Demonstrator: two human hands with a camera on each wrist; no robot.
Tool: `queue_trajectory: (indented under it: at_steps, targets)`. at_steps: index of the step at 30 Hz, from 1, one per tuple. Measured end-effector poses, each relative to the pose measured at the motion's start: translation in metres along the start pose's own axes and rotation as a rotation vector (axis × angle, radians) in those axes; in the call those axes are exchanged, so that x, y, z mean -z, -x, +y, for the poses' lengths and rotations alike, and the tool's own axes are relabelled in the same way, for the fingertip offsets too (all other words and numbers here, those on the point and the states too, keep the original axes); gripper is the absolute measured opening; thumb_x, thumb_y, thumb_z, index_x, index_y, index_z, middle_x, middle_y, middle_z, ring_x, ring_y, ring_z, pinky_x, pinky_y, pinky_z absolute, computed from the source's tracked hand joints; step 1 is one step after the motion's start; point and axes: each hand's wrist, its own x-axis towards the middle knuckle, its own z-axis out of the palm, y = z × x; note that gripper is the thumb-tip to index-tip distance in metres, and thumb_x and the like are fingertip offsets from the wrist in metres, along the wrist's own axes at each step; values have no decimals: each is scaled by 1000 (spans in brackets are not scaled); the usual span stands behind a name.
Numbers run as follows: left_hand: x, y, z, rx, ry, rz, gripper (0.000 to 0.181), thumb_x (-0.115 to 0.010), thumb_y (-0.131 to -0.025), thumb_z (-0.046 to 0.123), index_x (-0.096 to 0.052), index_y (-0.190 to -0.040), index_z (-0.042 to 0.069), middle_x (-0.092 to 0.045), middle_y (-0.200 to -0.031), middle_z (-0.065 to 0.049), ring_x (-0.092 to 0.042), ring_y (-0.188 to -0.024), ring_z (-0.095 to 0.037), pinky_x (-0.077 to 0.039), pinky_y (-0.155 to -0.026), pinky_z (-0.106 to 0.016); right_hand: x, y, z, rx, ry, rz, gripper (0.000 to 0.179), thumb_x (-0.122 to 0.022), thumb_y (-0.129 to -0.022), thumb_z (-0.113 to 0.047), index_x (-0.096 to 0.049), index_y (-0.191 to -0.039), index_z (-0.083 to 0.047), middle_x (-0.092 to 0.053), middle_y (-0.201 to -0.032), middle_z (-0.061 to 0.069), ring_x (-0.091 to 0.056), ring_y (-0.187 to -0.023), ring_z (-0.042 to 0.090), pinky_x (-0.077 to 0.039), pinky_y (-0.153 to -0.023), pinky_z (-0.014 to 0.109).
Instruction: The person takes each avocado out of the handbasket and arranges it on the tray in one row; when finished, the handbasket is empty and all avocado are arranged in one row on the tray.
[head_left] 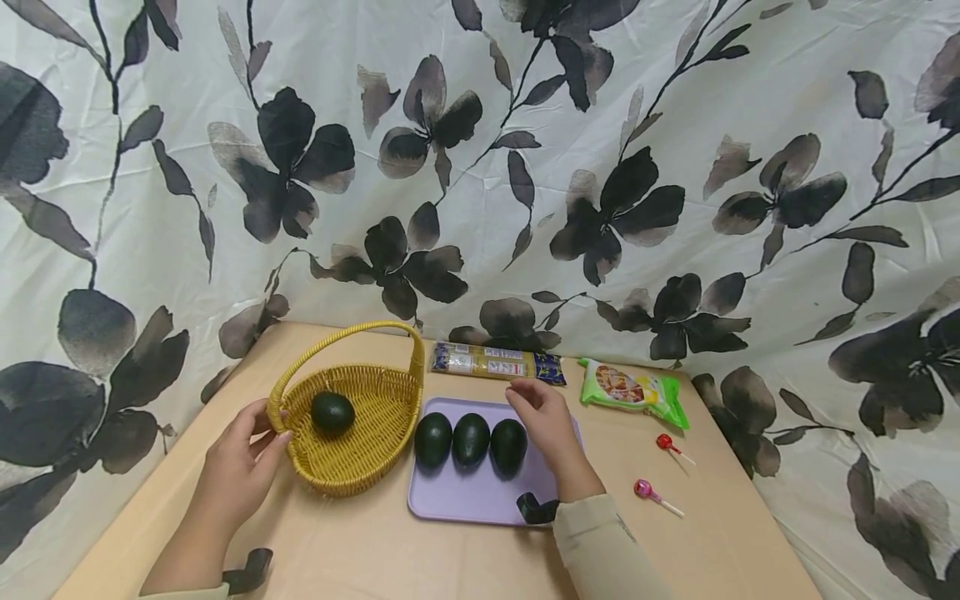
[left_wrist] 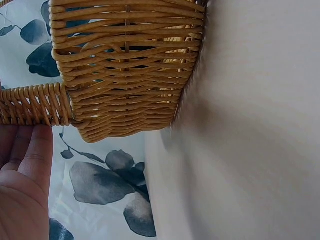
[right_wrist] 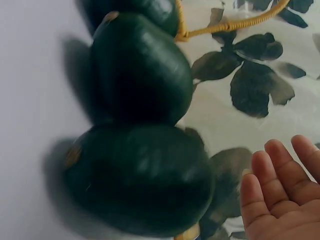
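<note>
My left hand (head_left: pixel 243 462) holds the yellow wicker basket (head_left: pixel 360 471) at its left side, where the arched handle meets the rim. In the left wrist view the fingers (left_wrist: pixel 37 150) lie against the wrapped handle, beside the woven wall. Inside the basket sits one dark green avocado (head_left: pixel 332 413). Three more avocados (head_left: pixel 471 440) stand in a row on a lilac tray (head_left: pixel 465 507) to the basket's right. Over the tray's right part, beside the rightmost avocado (right_wrist: pixel 140 180), is my right hand (head_left: pixel 546 425), its fingers relaxed and holding nothing.
Behind the tray lies a long packet (head_left: pixel 495 363) with a dark blue end. A green snack bag (head_left: pixel 633 392) is at the back right. Nearer, on the right, are a red lollipop (head_left: pixel 664 442) and a pink lollipop (head_left: pixel 643 489). A floral cloth (head_left: pixel 495 208) hangs behind the table.
</note>
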Motion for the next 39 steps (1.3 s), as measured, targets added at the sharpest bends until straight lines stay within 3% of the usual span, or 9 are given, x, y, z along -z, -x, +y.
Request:
queue_trajectory:
  at_steps: [5,14,23,31,39]
  targets:
    - [0,0,1,8,1,-1,49,-69,-96,1,-47,-141,1,-61,-121,-15,-49,-112,13,-46,-94,4,-10,-1,-13,37,-26,-59,27,-73,-97,-20,-71,-122,-10,-72,-116,7,-66,-108,21,-59,-92,27]
    - [0,1,1,8,5,4,49,-69,-96,0,-47,-140,0,-62,-121,-16,-39,-111,24,-44,-94,5,-30,-1,-30,129,-63,-185,34,-74,-95,-18,-68,-126,-3,-70,-122,17,-68,-108,27,-61,-95,32]
    - [0,2,1,8,5,1,50,-68,-96,1,-47,-142,0,-62,-121,-13,-40,-112,24,-44,-94,5,-50,-1,-49,133,12,-272,39,-72,-97,-24,-65,-133,-9,-69,-126,16,-67,-110,26,-61,-100,43]
    - [-2,3,0,7,-2,38,50,-71,-94,1,-50,-139,-1,-64,-120,-13,-40,-112,24,-45,-93,4,-70,-3,-59,197,35,-333,38,-72,-98,-28,-66,-130,-8,-71,-122,10,-68,-110,22,-60,-102,43]
    - [-3,4,-3,16,-7,74,52,-77,-90,2,-54,-137,2,-68,-122,-15,-42,-112,25,-48,-92,2,-85,-10,-68,202,67,-366,37,-71,-97,-30,-68,-129,-11,-72,-123,10,-69,-108,18,-62,-99,37]
